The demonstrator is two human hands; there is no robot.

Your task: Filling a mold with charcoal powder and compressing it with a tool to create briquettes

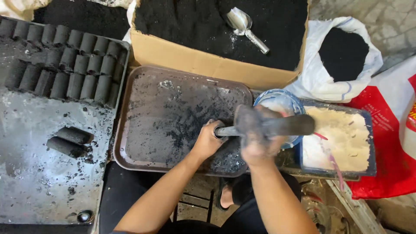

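In the head view, a brown tray lay in the middle, dirty with black powder that was spread over it in little heaps. The left hand was closed around a small metal tube that stood at the right side of the tray. The right hand was black with dust and blurry, and it was closed around a dark rod that lay sideways and met the tube. Just behind the right hand sat a blue and white bowl, partly hidden by the hand and the rod. Next to it on the right was a blue tub full of pale, sandy powder, with a pink stick lying in it. Behind the tray stood a big cardboard box filled with more black powder, and a shiny metal scoop lay on top of that powder. A white bag to the right was open and held black powder too. A red bag lay at the far right. On the left was a grey metal sheet with many black rolls lined up in rows at the back. Two more black rolls lay alone, well apart from the rows and near the tray's left edge.
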